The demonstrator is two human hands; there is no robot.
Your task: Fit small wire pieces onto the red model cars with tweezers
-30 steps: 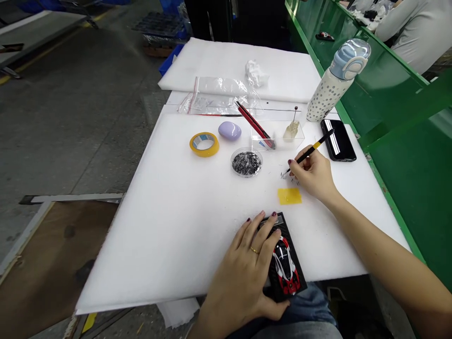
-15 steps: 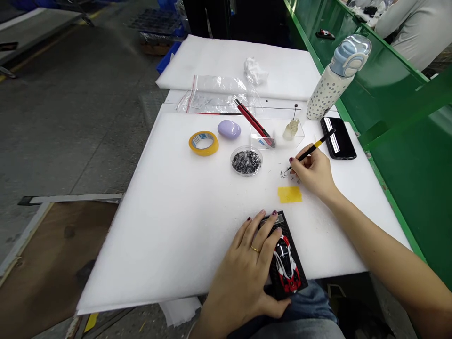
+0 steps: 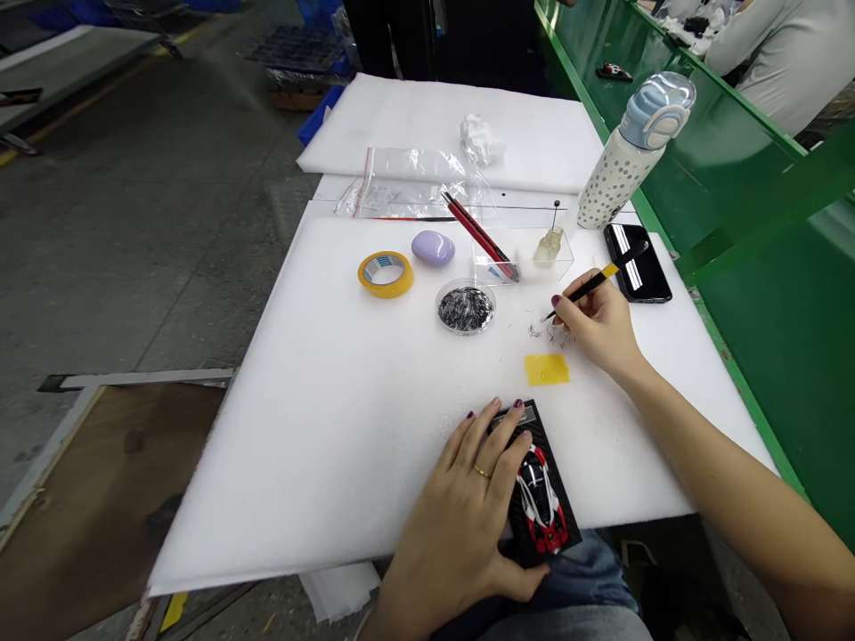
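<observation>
My right hand (image 3: 601,325) pinches black tweezers (image 3: 591,283) with a yellow band, their tip near small black slivers (image 3: 534,330) on the white foam. Just below lies a yellow tape piece (image 3: 546,369). My left hand (image 3: 460,507) grips a black base (image 3: 559,485) at the foam's front edge, fingers over its left part and thumb at its lower end. On the base sits a red, white and black model car (image 3: 541,503). A round clear dish (image 3: 466,308) of black slivers stands left of the tweezers.
Behind the dish are a yellow tape roll (image 3: 386,274), a purple egg-shaped object (image 3: 433,248), red tweezers (image 3: 482,239) and a small bottle (image 3: 549,246) in a clear tray. A phone (image 3: 638,263) and a tall water bottle (image 3: 631,156) stand right. A person's sleeve (image 3: 792,62) shows beyond the green partition.
The tweezers' tip has shifted slightly right and up, and their rear end has swung right over the phone. My left hand stays on the base.
</observation>
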